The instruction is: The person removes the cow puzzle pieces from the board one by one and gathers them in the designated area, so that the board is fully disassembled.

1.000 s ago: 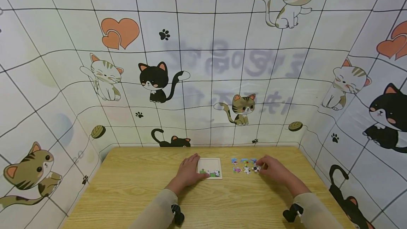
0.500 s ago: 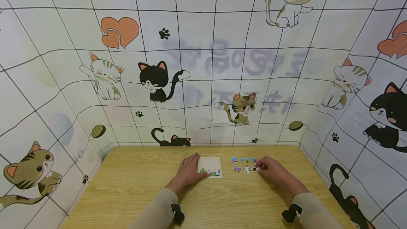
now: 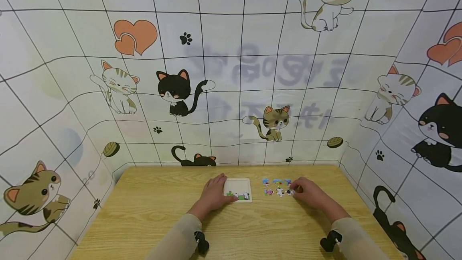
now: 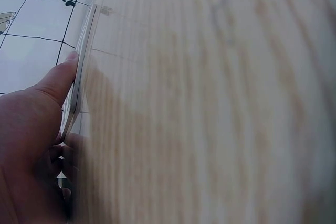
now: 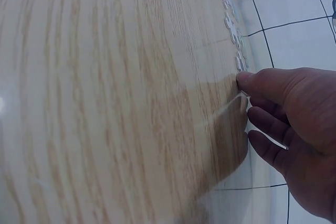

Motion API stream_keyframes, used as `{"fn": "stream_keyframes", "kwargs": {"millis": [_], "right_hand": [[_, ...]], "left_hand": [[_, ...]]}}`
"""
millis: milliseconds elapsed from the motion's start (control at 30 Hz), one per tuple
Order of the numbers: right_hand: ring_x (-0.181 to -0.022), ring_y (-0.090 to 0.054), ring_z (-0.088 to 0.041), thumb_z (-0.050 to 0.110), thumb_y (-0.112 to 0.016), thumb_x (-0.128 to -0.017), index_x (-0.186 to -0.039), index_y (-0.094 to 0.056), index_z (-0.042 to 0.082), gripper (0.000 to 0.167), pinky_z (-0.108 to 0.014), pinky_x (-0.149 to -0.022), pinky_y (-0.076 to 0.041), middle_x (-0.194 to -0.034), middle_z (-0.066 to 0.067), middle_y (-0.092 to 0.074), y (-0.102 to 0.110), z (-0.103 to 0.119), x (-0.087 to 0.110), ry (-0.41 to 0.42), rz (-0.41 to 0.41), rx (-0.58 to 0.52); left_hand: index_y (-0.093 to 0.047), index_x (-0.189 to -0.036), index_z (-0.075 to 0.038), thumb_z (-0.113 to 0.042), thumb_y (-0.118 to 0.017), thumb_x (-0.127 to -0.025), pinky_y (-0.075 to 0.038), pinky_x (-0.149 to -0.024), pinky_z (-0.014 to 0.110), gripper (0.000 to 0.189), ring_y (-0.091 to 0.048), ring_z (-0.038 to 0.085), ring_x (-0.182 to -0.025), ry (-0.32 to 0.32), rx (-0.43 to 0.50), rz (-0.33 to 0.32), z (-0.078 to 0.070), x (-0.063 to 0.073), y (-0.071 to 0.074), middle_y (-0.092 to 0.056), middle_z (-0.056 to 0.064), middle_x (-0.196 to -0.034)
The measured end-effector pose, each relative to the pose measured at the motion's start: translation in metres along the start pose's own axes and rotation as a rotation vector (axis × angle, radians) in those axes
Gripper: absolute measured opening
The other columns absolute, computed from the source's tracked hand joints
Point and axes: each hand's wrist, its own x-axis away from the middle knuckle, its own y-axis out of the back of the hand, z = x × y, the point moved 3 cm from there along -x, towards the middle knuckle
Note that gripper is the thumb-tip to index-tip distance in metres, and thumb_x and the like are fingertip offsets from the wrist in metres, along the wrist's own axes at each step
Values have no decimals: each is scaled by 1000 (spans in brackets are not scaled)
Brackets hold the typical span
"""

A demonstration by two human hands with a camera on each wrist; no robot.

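My left hand [image 3: 213, 196] holds a square jigsaw puzzle board [image 3: 236, 187] at its left side, fingers along the left edge and thumb over the front edge. Several pieces with a green and white picture sit along the board's front inside the frame; its upper part is bare. In the left wrist view, the thumb [image 4: 63, 74] lies against the board's thin edge [image 4: 83, 66]. My right hand [image 3: 308, 191] pinches a black-and-white puzzle piece [image 3: 289, 192] at the right end of the loose pieces. Its thumb [image 5: 257, 81] meets the piece's edge in the right wrist view.
Other loose puzzle pieces lie in two rows between the hands, among them a pink one [image 3: 268, 192], a white one [image 3: 279, 192] and a blue one [image 3: 265, 182]. The wooden table [image 3: 245, 232] meets a cat-patterned cloth wall [image 3: 223, 139] behind and on both sides.
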Motion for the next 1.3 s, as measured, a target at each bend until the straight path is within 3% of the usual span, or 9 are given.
{"fn": "stream_keyframes", "kwargs": {"millis": [100,267,533,700,867,1167,1300], "right_hand": [[-97,-61,-22,2,-79,-100,-116,-75,1,16,-46,-85,-56,-108,-6,-65,0,0,0,0,0,-3],[-97,-62,-22,3,-80,-100,-115,-75,3,16,-47,-86,-56,-107,-5,-65,-1,-2,-1,-11,-7,-6],[-97,-63,-23,3,-82,-99,-117,-75,1,19,-47,-85,-57,-109,-7,-66,-3,0,-2,-6,-20,-30],[-95,-62,-21,4,-82,-99,-118,-75,2,20,-41,-80,-56,-111,-6,-66,-6,3,-5,-5,-24,-42],[-91,-61,-16,4,-82,-99,-116,-76,1,18,-33,-74,-55,-110,-8,-68,-12,12,-10,66,-39,-44],[-89,-61,-14,4,-78,-102,-118,-74,-2,18,-29,-71,-56,-113,-15,-68,-27,48,-19,215,4,-96],[-88,-62,-15,4,-77,-103,-119,-73,-2,17,-29,-70,-56,-111,-15,-67,-37,64,-26,238,28,-120]], "left_hand": [[-47,-164,2,-59,-86,-92,-22,-131,68,102,-36,44,-160,17,1,6,2,-2,-2,-41,22,-173],[-47,-166,-2,-61,-86,-91,-20,-132,67,103,-35,41,-162,15,-7,0,17,-10,-13,-40,17,-175],[-47,-164,3,-59,-84,-94,-22,-131,67,101,-36,43,-161,14,-18,20,2,-3,-1,-41,21,-173],[-45,-166,0,-62,-83,-93,-21,-132,65,103,-34,41,-162,27,-32,31,9,-6,-8,-38,19,-175],[-46,-167,-3,-67,-82,-92,-22,-132,65,105,-35,39,-162,12,-47,11,18,-10,-15,-39,16,-176],[-45,-168,-4,-69,-80,-92,-21,-132,65,106,-33,38,-163,21,-49,16,21,-12,-17,-38,15,-177],[-45,-168,-5,-68,-81,-92,-21,-132,64,105,-33,37,-163,19,-48,18,21,-12,-17,-38,14,-177]]}}
